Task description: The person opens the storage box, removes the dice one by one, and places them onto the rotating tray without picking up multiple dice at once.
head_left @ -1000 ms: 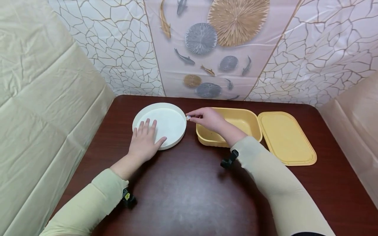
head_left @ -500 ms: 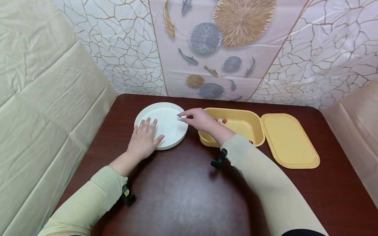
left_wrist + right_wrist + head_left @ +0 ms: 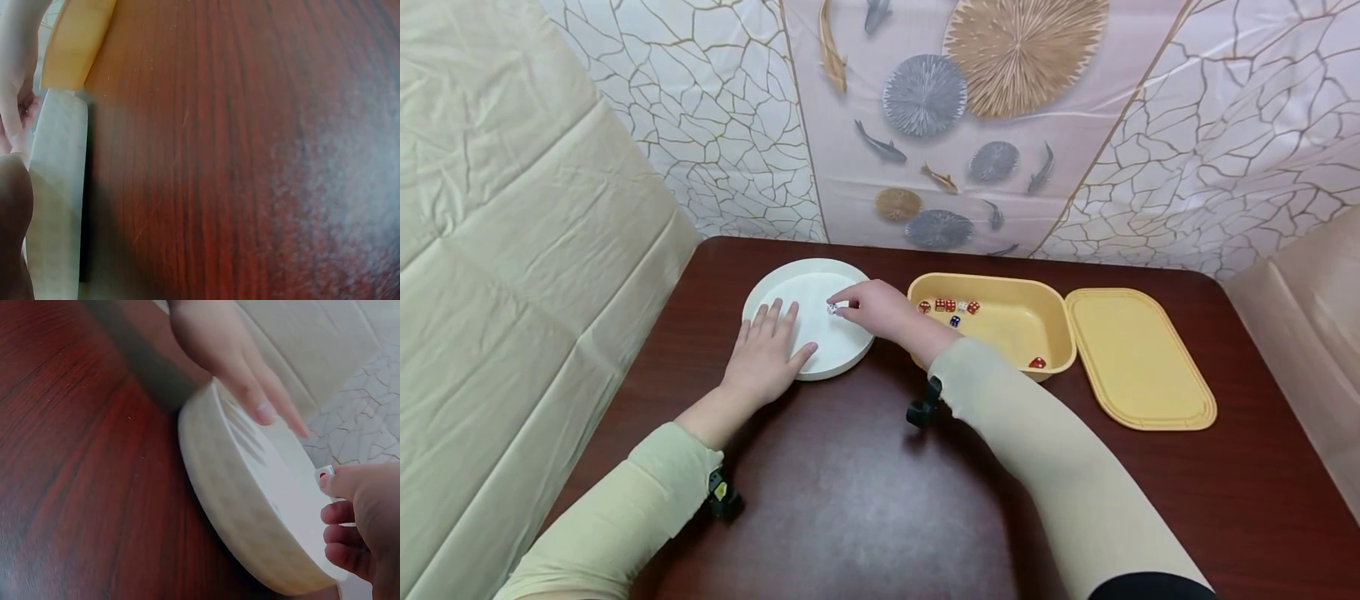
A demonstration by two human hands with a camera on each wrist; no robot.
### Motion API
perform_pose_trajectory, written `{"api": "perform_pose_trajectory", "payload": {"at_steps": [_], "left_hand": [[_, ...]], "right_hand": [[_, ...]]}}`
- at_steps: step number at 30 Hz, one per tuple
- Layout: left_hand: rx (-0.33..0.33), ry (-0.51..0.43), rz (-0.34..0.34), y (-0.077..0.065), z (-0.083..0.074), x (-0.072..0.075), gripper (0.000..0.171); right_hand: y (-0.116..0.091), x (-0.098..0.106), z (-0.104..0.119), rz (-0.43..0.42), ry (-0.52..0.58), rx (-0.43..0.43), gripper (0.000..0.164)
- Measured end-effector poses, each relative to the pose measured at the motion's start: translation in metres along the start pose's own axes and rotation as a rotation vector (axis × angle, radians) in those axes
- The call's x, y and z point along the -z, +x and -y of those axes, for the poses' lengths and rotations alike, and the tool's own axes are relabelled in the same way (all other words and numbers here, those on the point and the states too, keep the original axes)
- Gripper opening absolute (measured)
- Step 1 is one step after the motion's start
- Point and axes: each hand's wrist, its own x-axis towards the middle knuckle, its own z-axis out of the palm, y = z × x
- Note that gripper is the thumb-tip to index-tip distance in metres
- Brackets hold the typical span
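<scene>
Between thumb and fingertips my right hand (image 3: 880, 310) pinches a small white die (image 3: 832, 308); a red pip shows on the die (image 3: 323, 474) in the right wrist view. That hand is over the round white tray (image 3: 820, 287), inside its rim. My left hand (image 3: 763, 354) lies across the tray's near left edge with straight, spread fingers; whether the fingertips touch the tray floor I cannot tell. To the right, a yellow box (image 3: 1007, 333) holds several red dice (image 3: 951, 306), a white die (image 3: 962, 307) and a blue die (image 3: 955, 321).
A flat yellow lid (image 3: 1138, 358) lies right of the box, against its side. Everything stands toward the back of the dark wooden table (image 3: 850, 492), near a patterned backdrop (image 3: 737, 125). A cream cloth wall (image 3: 535, 250) rises on the left.
My right hand has moved left with the die, from the gap between box and tray to over the tray. The dice in the box have come into sight. My left hand stays put.
</scene>
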Motion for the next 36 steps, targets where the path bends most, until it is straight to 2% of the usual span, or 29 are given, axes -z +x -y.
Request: {"api": "perform_pose_trajectory", "payload": {"at_steps": [8, 17, 28, 32, 36], "left_hand": [[-0.003, -0.020, -0.030, -0.002, 0.003, -0.004, 0.082], [-0.029, -0.031, -0.049, -0.003, -0.001, -0.004, 0.081], [-0.030, -0.017, -0.038, -0.003, -0.001, -0.003, 0.081], [-0.023, -0.011, -0.026, -0.004, 0.002, -0.002, 0.081], [-0.011, -0.011, -0.014, -0.006, 0.006, -0.001, 0.081]], "right_hand": [[0.007, -0.017, 0.013, 0.087, -0.150, 0.027, 0.028], [0.007, -0.025, 0.016, 0.127, -0.226, 0.004, 0.026], [0.003, -0.020, 0.012, 0.103, -0.156, 0.013, 0.031], [0.002, -0.011, 0.011, 0.062, -0.068, 0.015, 0.033], [-0.002, 0.003, 0.011, -0.015, 0.046, 0.011, 0.034]]}}
